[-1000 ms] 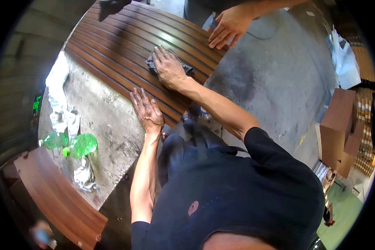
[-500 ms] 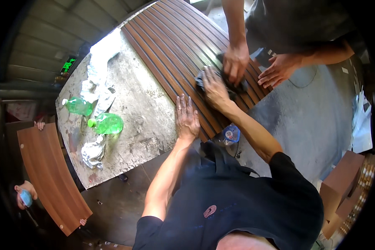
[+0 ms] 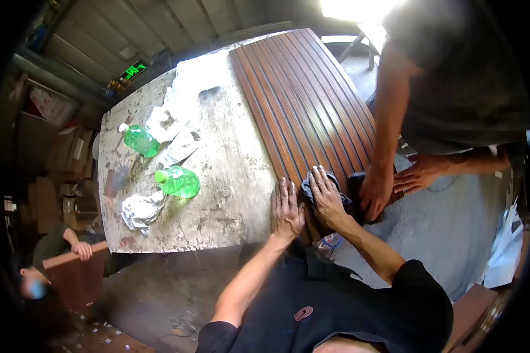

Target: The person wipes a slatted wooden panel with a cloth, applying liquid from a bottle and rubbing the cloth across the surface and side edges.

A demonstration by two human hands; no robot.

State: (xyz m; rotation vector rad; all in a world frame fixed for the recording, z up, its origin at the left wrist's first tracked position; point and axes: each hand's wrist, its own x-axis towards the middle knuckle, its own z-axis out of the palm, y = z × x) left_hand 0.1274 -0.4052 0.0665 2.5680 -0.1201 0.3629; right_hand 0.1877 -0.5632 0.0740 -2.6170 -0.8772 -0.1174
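Observation:
A brown wood panel (image 3: 300,106) with dark lengthwise grooves lies on the worn, paint-stained table. My left hand (image 3: 288,215) rests flat at the panel's near left edge, fingers straight and nothing in them. My right hand (image 3: 328,203) presses a dark grey cloth (image 3: 340,187) onto the panel's near end, its fingers laid over the cloth. Just right of it, a co-worker's hand (image 3: 376,194) holds a black cloth (image 3: 354,182) against the same end. The co-worker's other hand (image 3: 421,172) is at the panel's near right corner.
Two green bottles (image 3: 179,181) stand on the table (image 3: 229,194) at left, among crumpled white cloths (image 3: 142,212). A person at far left holds a brown board (image 3: 76,276). A white plastic bag (image 3: 505,247) hangs at far right.
The view has shifted, so the table sits lower and further right. My right hand and the co-worker's cloth have slid toward the panel's near end. The person at left has turned the board.

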